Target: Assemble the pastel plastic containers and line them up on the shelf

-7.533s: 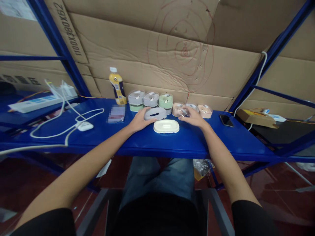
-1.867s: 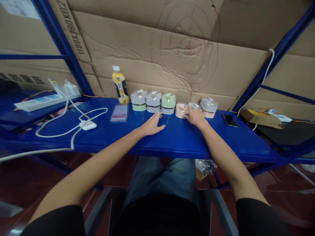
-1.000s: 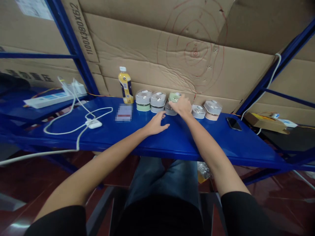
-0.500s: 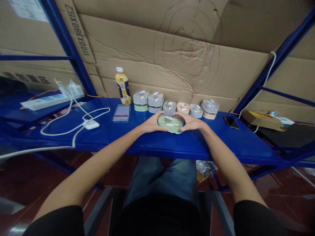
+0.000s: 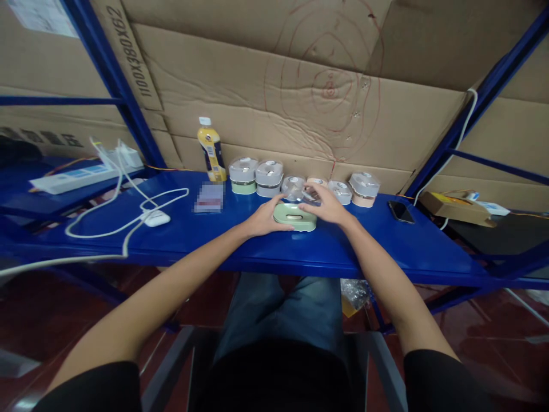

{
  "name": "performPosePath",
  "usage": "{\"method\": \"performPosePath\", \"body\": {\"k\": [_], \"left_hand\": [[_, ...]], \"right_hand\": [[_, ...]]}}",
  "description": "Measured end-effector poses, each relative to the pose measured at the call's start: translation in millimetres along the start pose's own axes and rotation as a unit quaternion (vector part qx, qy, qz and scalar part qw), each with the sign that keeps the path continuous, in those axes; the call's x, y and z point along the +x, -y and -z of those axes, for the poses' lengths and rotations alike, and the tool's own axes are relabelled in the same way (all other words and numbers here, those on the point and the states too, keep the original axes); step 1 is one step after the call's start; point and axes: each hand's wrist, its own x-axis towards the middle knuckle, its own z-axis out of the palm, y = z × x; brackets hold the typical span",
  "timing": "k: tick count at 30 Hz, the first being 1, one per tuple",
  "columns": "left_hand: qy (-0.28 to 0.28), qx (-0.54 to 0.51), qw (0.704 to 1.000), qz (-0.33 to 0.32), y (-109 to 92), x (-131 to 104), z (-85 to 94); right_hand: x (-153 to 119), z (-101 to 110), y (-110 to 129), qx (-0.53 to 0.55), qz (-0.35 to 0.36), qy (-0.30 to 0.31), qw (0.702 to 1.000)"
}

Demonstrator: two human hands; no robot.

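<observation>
A light green oval container [image 5: 300, 224] sits on the blue table, its top uncovered and a small shiny piece in its middle. My left hand [image 5: 262, 220] is wrapped around its left end, thumb along the front. Above the container's right end, my right hand [image 5: 329, 206] grips a clear plastic lid [image 5: 311, 195], tilted and lifted off. Behind stand several lidded containers: a grey one [image 5: 292, 186], a peach one [image 5: 316, 181] partly hidden by my right hand, and another grey one [image 5: 342, 192].
Two-tier stacks [image 5: 243, 175] [image 5: 270, 177] [image 5: 364, 189] stand at the back. A yellow drink bottle [image 5: 212, 151] and a blurred packet [image 5: 209, 197] are left of them. A white cable with a plug [image 5: 155, 217] lies further left. A phone [image 5: 401, 212] lies right. Cardboard [image 5: 240, 86] walls the back.
The clear lid has come off the green container in my right hand, moving up and back. My left hand stays on the container's left end.
</observation>
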Motion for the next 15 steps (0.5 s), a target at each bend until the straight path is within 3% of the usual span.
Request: {"method": "performPosePath", "body": {"k": [3, 6, 10, 15], "left_hand": [[0.033, 0.031, 0.998, -0.044, -4, -2, 0.1], [0.041, 0.049, 0.997, -0.046, -7, -2, -0.2], [-0.007, 0.054, 0.998, -0.019, -2, -1, 7.3], [-0.084, 0.073, 0.992, 0.056, 18, -1, 26.9]], "right_hand": [[-1, 18, -15, 0.021, -0.055, -0.052, 0.997], [-2, 27, -24, 0.025, -0.101, -0.064, 0.992], [-2, 27, -24, 0.017, -0.126, -0.062, 0.990], [-1, 34, -24, 0.007, -0.137, -0.063, 0.989]]}}
